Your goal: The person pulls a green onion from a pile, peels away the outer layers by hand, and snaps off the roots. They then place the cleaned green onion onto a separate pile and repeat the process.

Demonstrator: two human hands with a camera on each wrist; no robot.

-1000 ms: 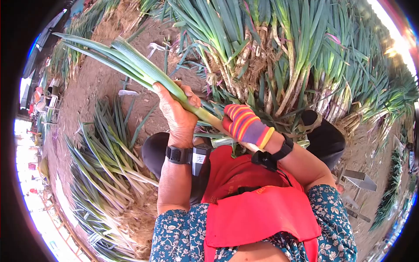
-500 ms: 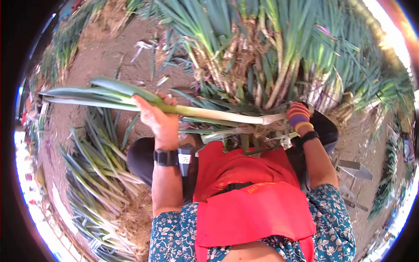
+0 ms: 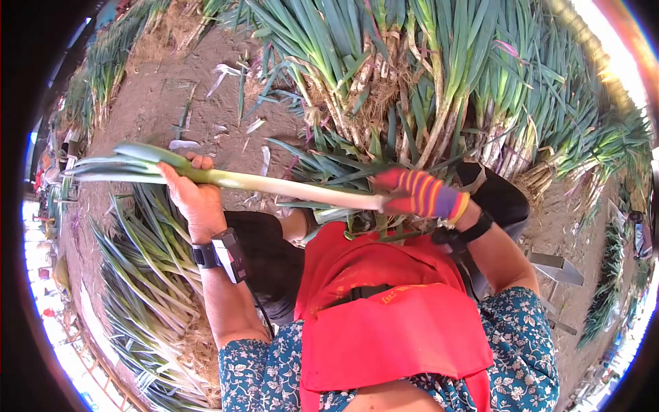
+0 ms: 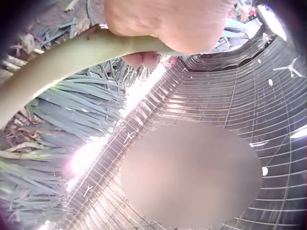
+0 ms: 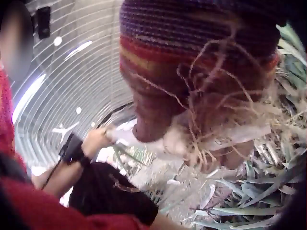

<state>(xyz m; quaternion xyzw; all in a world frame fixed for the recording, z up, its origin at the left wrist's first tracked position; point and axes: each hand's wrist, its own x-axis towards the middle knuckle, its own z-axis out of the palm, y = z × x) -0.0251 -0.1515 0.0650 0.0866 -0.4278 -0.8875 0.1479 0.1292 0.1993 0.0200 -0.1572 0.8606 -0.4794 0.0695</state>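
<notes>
A long leek (image 3: pixel 274 185) lies almost level across the lap in the head view, green leaves to the left, white end to the right. Bare fingers of the left hand (image 3: pixel 194 199) grip it where the leaves begin; the left wrist view shows that hand (image 4: pixel 165 21) round the pale green stalk (image 4: pixel 62 60). At the root end, the right hand (image 3: pixel 422 194) wears a striped glove, blurred in the head view. In the right wrist view its gloved fingers (image 5: pixel 153 115) pinch the white stalk, with stringy roots (image 5: pixel 201 153) hanging over them.
Upright leek bunches (image 3: pixel 453 69) stand beyond the knees. A pile of leeks (image 3: pixel 151 275) lies on the left. Leaf scraps lie on the dirt floor (image 3: pixel 226 103); a metal stool-like object (image 3: pixel 557 268) is at the right. A red apron (image 3: pixel 395 336) covers the lap.
The left hand has moved left and down with the leek, which has turned from slanting to nearly level. The right hand went right to the root end, then came back left.
</notes>
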